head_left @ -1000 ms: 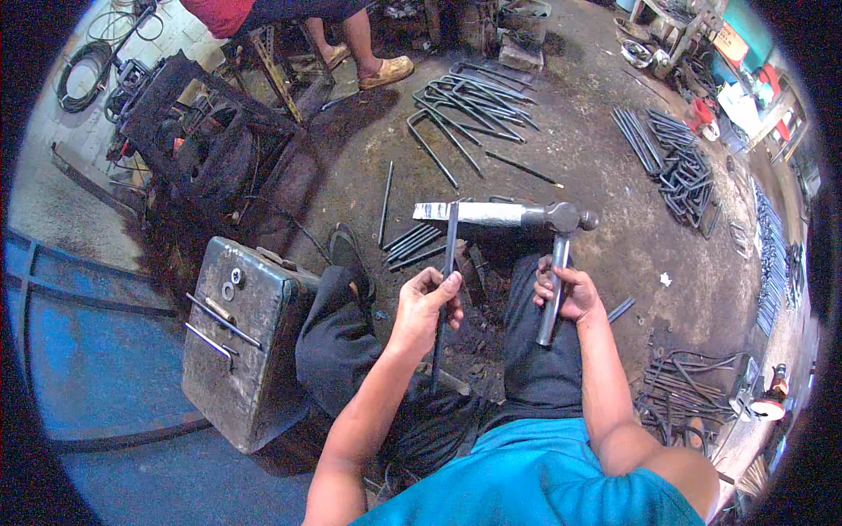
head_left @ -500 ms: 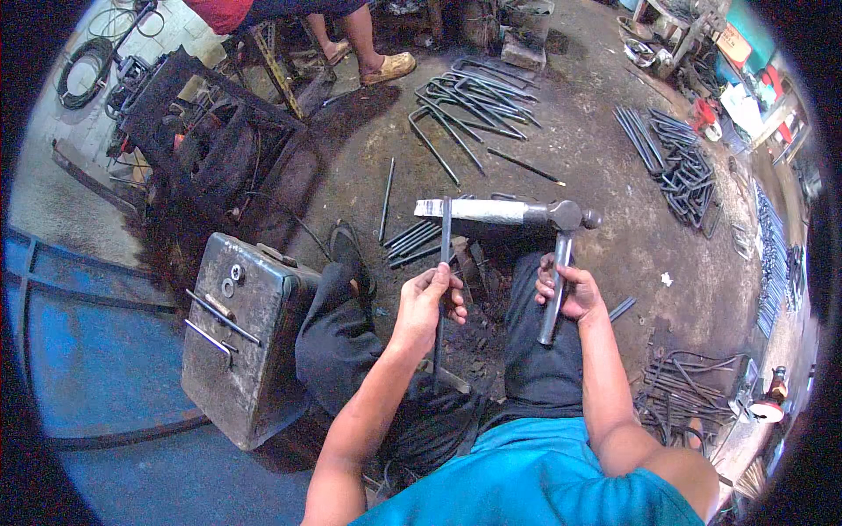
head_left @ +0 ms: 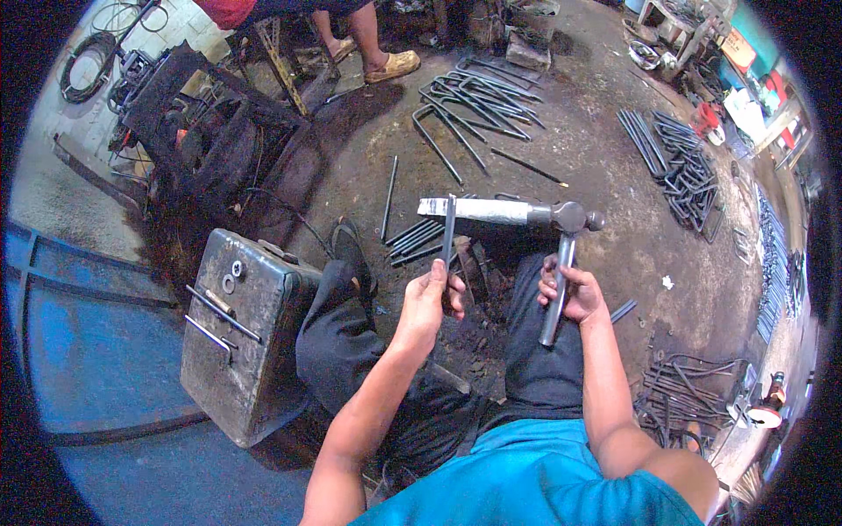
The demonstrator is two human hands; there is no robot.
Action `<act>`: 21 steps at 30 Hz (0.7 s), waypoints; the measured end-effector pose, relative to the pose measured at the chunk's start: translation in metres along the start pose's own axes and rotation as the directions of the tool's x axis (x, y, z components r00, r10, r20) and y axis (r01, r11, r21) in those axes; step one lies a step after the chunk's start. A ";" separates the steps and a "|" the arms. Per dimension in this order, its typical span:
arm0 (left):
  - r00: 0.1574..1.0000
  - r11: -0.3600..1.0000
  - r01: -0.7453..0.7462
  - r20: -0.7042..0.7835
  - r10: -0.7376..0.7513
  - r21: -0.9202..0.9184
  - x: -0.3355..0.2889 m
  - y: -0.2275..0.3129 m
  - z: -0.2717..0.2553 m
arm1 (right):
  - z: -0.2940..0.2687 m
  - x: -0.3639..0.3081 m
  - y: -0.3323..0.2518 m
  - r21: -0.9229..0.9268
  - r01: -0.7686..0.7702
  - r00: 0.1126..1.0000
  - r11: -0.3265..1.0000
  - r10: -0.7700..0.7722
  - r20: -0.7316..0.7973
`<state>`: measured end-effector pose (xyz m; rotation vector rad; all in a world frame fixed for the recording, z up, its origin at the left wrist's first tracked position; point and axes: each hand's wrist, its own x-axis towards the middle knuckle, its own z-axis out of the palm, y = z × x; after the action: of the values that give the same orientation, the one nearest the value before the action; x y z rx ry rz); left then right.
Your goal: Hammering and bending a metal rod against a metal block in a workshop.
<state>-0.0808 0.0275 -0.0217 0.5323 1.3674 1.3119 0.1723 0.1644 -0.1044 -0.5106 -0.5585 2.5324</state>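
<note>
My left hand (head_left: 434, 296) grips a thin dark metal rod (head_left: 449, 230) and holds it across a pale steel bar (head_left: 478, 209) that lies on the ground like an anvil. My right hand (head_left: 572, 292) is closed around the metal handle of a hammer (head_left: 566, 241). The hammer's round head rests at the right end of the pale bar. I sit on the ground in dark trousers with my knees on either side of the bar.
A battered grey metal box (head_left: 246, 329) with two rods on top stands at my left knee. Piles of bent rods (head_left: 478, 92) lie ahead, more bent rods (head_left: 675, 162) to the right. Another person's sandalled foot (head_left: 392, 63) is at the top. Dark machinery (head_left: 202, 131) fills the upper left.
The rod in my left hand has shifted slightly along the pale bar. The hammer stays low with its head near the bar's right end.
</note>
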 end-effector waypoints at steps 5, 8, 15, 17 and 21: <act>1.000 0.999 0.013 0.008 -0.012 -0.049 0.001 -0.003 -0.001 | -0.002 0.000 -0.001 0.028 -0.009 1.000 1.000 0.008 0.028; 1.000 0.998 0.007 0.011 -0.006 -0.066 0.000 -0.003 0.000 | -0.002 0.000 -0.001 0.024 -0.010 1.000 1.000 0.009 0.029; 0.999 0.998 0.045 0.008 -0.044 -0.042 0.001 -0.002 0.000 | -0.003 0.000 -0.001 0.026 -0.005 1.000 1.000 0.005 0.029; 0.999 0.998 0.050 0.013 -0.050 -0.045 0.001 -0.002 -0.001 | -0.005 0.001 0.000 0.032 -0.011 1.000 0.999 0.010 0.030; 0.999 0.999 0.043 -0.030 -0.042 0.027 0.000 0.001 0.002 | -0.006 0.001 0.000 0.032 -0.014 0.999 0.999 0.013 0.037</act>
<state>-0.0791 0.0290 -0.0201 0.5012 1.4156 1.2730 0.1740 0.1671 -0.1101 -0.4585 -0.5278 2.5639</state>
